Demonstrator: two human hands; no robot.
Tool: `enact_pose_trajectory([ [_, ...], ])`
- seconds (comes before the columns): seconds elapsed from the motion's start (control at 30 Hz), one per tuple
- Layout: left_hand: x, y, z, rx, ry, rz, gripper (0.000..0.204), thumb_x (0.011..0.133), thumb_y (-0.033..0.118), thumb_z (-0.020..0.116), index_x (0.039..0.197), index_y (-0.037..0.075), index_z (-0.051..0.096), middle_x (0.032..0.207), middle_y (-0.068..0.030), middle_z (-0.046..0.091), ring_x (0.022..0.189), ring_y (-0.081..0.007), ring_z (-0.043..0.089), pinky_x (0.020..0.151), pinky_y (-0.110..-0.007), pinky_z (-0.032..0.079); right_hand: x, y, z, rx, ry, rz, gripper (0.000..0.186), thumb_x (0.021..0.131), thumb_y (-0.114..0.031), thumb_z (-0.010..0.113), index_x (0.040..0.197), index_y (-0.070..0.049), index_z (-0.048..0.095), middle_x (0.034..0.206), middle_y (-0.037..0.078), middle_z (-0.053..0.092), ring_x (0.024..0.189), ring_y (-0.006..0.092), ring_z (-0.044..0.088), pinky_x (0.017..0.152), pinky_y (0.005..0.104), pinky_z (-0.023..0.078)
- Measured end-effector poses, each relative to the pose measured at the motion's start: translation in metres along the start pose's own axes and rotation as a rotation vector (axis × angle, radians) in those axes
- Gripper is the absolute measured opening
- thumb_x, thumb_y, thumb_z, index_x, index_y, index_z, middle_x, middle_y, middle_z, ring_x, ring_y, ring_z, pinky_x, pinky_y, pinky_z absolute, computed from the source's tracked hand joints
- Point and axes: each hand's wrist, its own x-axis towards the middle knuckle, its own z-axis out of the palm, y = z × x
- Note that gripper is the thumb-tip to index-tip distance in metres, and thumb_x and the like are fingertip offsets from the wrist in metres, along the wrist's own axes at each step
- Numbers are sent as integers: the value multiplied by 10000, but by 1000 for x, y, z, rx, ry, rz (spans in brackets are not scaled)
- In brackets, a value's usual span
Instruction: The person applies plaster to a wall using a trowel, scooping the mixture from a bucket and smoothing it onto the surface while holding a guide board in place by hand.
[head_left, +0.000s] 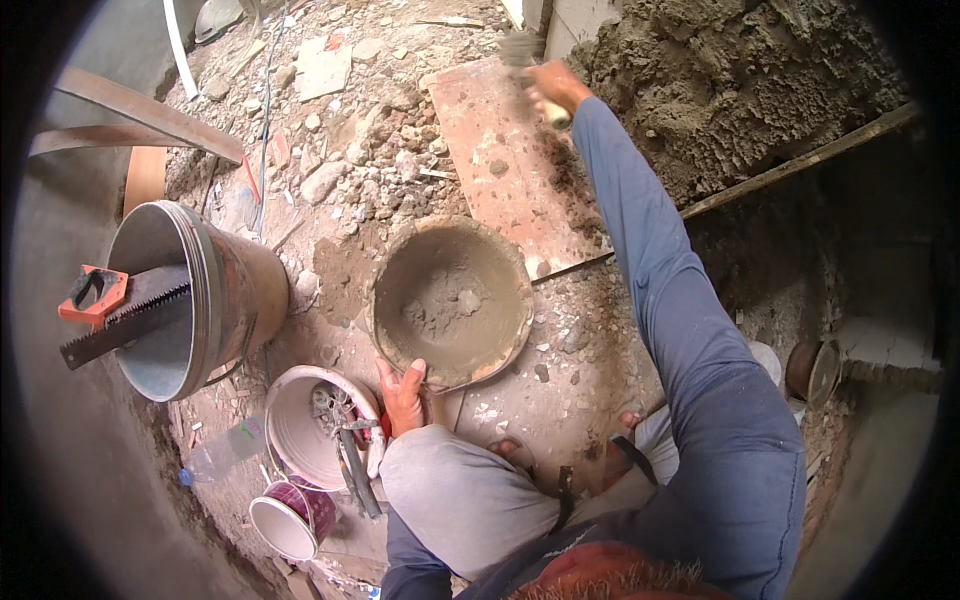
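My left hand (402, 398) grips the near rim of a round, mortar-smeared basin (395, 260), thumb over the edge. A small heap of wet grey mortar (445, 303) lies in its bottom. Stretched far forward, my right hand (558, 88) is closed around the pale handle of a trowel (520, 50), whose blade is blurred by motion. The trowel is over the far end of a reddish, mortar-spotted board (490, 130), beside the rough wet mortar (740, 90) spread at the far right.
On the left stands a large bucket (265, 290) with an orange-handled handsaw (130, 310) across its mouth. Nearer are a white tub (290, 430) of tools, a small purple bucket (290, 520) and a plastic bottle (225, 452). Rubble (370, 160) covers the ground ahead; a wooden strip (800, 160) edges the mortar.
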Motion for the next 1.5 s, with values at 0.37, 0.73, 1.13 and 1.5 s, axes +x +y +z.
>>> enact_pose_trajectory([
  [0.37,15,13,13,-54,-80,-11,698,859,-29,625,1497,60,358,1368,-121,542,1193,-242,575,1014,-374,491,-199,-30,-41,-203,-229,-309,270,1020,-340,551,1080,-79,511,723,17,600,490,75,548,410,251,502],
  [0.73,18,36,-3,459,-76,48,694,852,46,703,1472,-6,396,1172,-68,612,910,-133,599,717,-257,506,-241,86,55,-1426,-183,-962,150,946,-162,559,1061,-66,547,972,152,629,853,324,685,684,462,542],
  [1.13,21,10,-5,431,-420,239,864,851,-14,650,1592,-14,205,1585,-132,363,1431,-219,388,1182,-330,278,-252,109,65,-1536,-63,-978,151,975,-172,521,983,-90,648,844,133,681,739,294,724,610,443,561],
  [1.5,21,10,3,405,-437,277,873,851,4,646,1591,-19,184,1583,-165,348,1414,-227,398,1156,-329,313,-287,153,78,-992,-724,-496,548,963,-402,629,1317,9,548,1153,273,654,1102,444,617,927,522,500],
])
